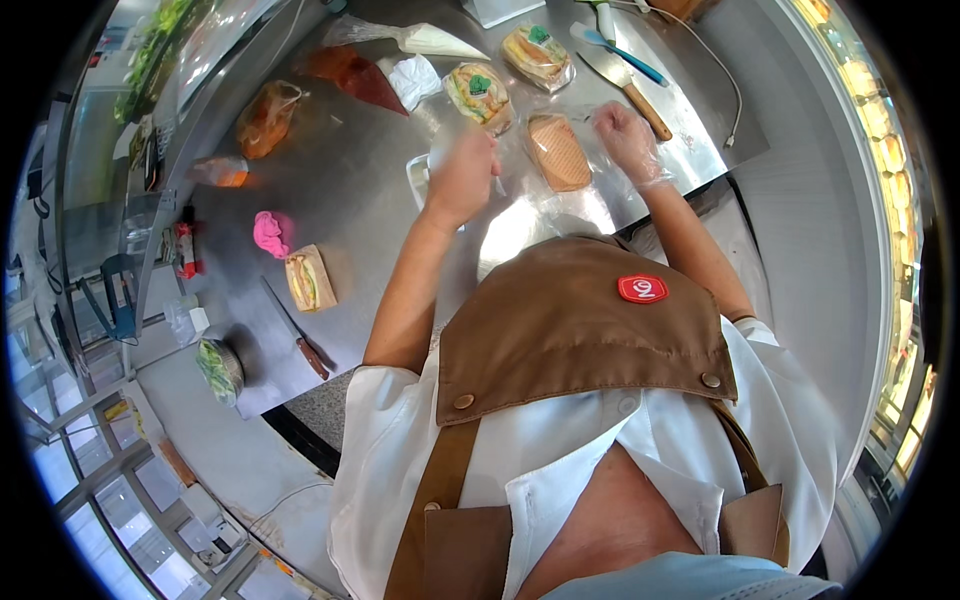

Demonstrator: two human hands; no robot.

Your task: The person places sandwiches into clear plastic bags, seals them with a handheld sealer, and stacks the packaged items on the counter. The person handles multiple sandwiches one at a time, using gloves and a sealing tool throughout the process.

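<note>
A sandwich in brown patterned paper (559, 153) lies between my hands, with clear plastic film around it. My right hand (624, 141), in a clear plastic glove, is closed at the film on the sandwich's right side. My left hand (463, 180) is curled and partly blurred to the left, above a white tray-like object (418, 182) that it partly covers. What the left fingers hold is hidden. Just beyond are two clear-wrapped sandwiches with green labels: the nearer one (480, 94) close to my left hand, the other (538, 56) farther back.
On the steel table (360, 202) lie a wooden-handled spatula (630, 90), a blue spatula (626, 56), a white piping bag (427, 39), a red sauce bag (360, 79) and crumpled white paper (415, 81). Leftward are a pink cloth (271, 234), a cut sandwich (309, 279) and a knife (296, 330).
</note>
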